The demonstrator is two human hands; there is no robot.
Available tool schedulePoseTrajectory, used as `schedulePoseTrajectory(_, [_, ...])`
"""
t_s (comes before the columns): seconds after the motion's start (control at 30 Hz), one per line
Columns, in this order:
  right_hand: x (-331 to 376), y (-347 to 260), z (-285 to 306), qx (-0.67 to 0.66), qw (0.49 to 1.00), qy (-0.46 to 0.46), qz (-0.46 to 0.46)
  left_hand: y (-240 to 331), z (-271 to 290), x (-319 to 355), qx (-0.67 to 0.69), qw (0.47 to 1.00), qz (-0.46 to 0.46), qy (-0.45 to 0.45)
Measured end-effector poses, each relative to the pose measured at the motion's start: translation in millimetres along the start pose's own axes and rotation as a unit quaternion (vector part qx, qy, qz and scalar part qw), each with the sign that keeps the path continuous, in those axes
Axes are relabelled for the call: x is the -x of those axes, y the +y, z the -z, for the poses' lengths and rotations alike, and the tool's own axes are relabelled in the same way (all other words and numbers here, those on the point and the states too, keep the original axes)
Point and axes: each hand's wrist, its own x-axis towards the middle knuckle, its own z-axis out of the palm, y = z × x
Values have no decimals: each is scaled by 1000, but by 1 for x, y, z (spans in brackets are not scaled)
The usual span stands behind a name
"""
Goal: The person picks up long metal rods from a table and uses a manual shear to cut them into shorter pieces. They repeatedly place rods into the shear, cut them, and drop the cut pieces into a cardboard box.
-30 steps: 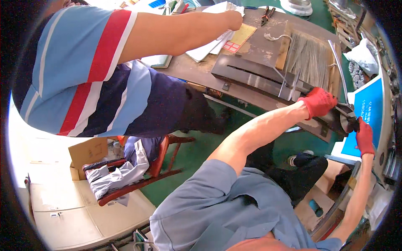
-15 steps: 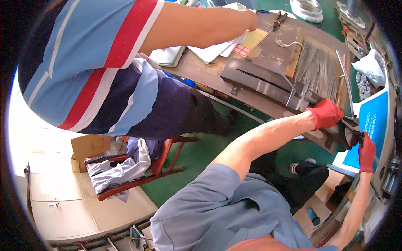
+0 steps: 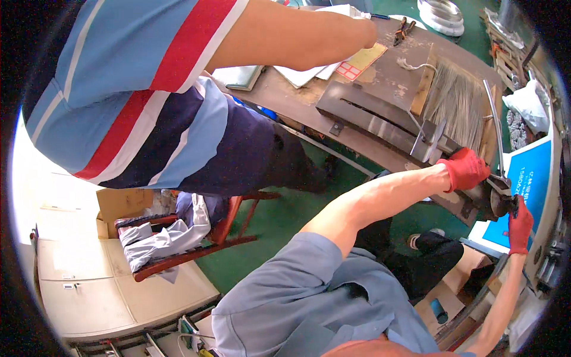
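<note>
My left hand (image 3: 466, 169), in a red glove, is closed at the right end of a long dark metal fixture (image 3: 366, 110) on the table edge. What its fingers hold is hidden. My right hand (image 3: 520, 227), also red-gloved, is wrapped around a small black handle (image 3: 513, 205) beside a rounded dark metal part (image 3: 498, 204). A thin upright metal plate (image 3: 437, 141) stands on the fixture, left of my left hand. A long grey metal lever (image 3: 495, 119) rises beyond both hands. Behind the fixture lies a bundle of fine grey wires (image 3: 455, 98) between wooden boards.
A person in a striped shirt (image 3: 137, 107) stands at left, one arm across the table (image 3: 410, 65). Pliers (image 3: 403, 31), papers (image 3: 300, 76) and a yellow card (image 3: 364, 59) lie on it. A blue panel (image 3: 529, 172) is at right; a red wooden chair (image 3: 226, 223) stands behind.
The view has shifted slightly, so the table and fixture appear a little farther right and lower. Both hands keep nearly the same places and grips.
</note>
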Motion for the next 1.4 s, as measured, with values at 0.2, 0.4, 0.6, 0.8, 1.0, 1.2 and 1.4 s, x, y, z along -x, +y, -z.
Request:
schedulePoseTrajectory(0.2, [-4, 14, -4, 59, 995, 28, 77, -1, -1, -3, 15, 1000, -14, 1])
schedulePoseTrajectory(0.4, [-13, -38, 31, -56, 996, -27, 56, -2, 1, 0, 24, 1000, -2, -12])
schedulePoseTrajectory(0.6, [-56, -65, 59, 82, 968, -100, 213, 0, 16, 0, 43, 999, 2, -26])
schedulePoseTrajectory(0.8, [-91, -74, 67, 208, 916, -165, 302, 1, 20, 2, 41, 999, 15, -20])
schedulePoseTrajectory(1.0, [-91, -50, 65, 243, 922, -152, 260, 2, 22, 3, 46, 999, 15, -24])
schedulePoseTrajectory(1.2, [-62, 45, 61, 252, 937, -173, 171, 0, 16, 3, 39, 999, 11, -31])
schedulePoseTrajectory(1.4, [6, 98, 34, 81, 990, -82, 77, -1, 20, 2, 48, 997, 23, -58])
